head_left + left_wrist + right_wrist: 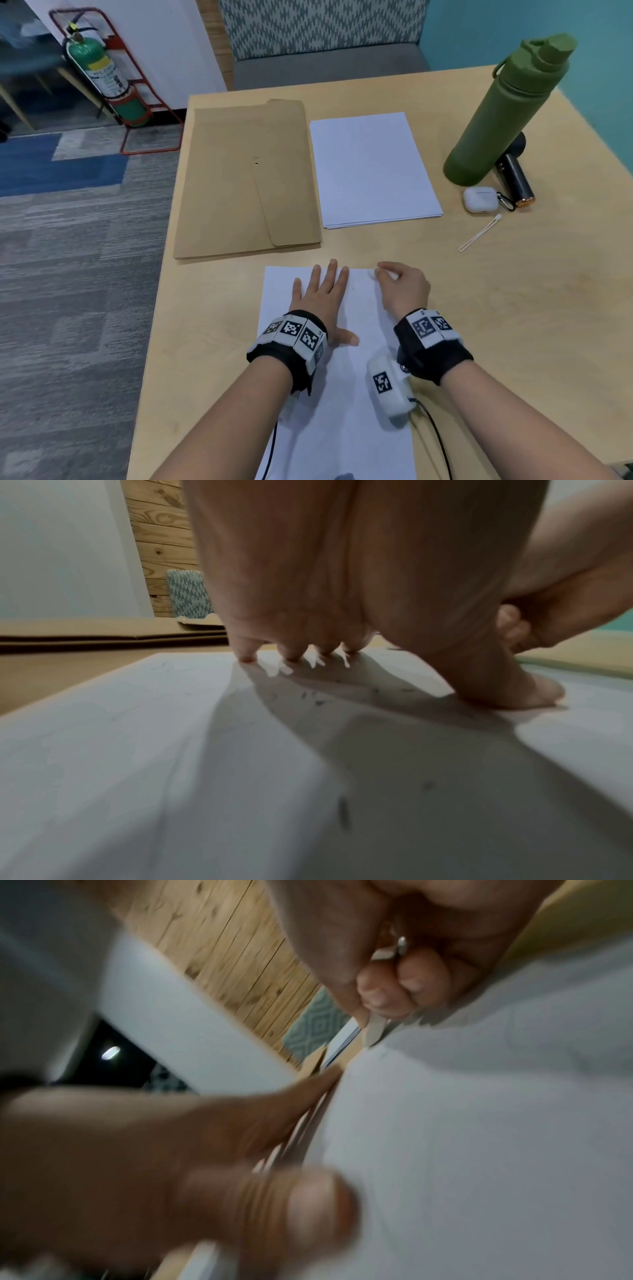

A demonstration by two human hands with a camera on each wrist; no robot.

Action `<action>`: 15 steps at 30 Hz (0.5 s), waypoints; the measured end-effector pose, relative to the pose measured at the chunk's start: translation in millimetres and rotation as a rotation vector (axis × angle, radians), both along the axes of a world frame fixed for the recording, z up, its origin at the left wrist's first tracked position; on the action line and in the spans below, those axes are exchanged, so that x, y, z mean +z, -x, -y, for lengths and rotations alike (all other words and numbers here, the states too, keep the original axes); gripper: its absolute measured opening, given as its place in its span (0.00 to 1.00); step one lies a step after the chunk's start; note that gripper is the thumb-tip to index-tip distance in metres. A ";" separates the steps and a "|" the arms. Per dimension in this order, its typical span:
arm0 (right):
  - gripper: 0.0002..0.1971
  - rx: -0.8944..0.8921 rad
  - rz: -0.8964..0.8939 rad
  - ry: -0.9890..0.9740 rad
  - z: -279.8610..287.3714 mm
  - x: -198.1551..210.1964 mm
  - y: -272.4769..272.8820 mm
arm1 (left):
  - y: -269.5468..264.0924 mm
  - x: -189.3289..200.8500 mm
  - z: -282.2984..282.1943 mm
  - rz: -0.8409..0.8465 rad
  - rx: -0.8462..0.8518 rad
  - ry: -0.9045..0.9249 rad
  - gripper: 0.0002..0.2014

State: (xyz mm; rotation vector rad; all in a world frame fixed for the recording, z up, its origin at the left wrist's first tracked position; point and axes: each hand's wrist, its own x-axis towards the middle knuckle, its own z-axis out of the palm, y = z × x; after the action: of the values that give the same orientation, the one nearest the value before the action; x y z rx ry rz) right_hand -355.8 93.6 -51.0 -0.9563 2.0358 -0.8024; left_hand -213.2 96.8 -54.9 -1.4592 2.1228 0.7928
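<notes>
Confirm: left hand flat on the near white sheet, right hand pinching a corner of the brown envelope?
Not quite. The right hand pinches the far right corner of the same white sheet, not the brown envelope, which lies apart beyond it; the head view shows this. The left hand does lie flat on the sheet.

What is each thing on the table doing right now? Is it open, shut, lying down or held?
sheet of paper: lying flat, far right corner pinched.
left hand: flat, fingers spread, pressing the sheet.
right hand: fingers curled, pinching the sheet's corner.
brown envelope: lying flat, flap folded down.
paper stack: flat, untouched.
green bottle: upright, cap on.
earbud case: shut.
</notes>
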 end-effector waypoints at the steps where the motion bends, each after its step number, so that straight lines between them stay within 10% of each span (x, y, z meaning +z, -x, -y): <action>1: 0.12 0.017 -0.004 -0.004 -1.8 2.4 -4.8 | -0.3 -0.5 0.1 -0.003 0.001 0.000 0.60; 15: 0.14 0.289 -0.035 -0.059 -17.5 -1.0 -24.3 | -1.4 -2.3 -1.5 -0.023 0.010 0.019 0.60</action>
State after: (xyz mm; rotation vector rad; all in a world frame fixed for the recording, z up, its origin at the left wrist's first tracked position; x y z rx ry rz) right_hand -331.5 111.1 -51.9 -1.2038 1.8822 -0.5707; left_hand -211.8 98.3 -57.2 -1.4784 2.1470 0.7996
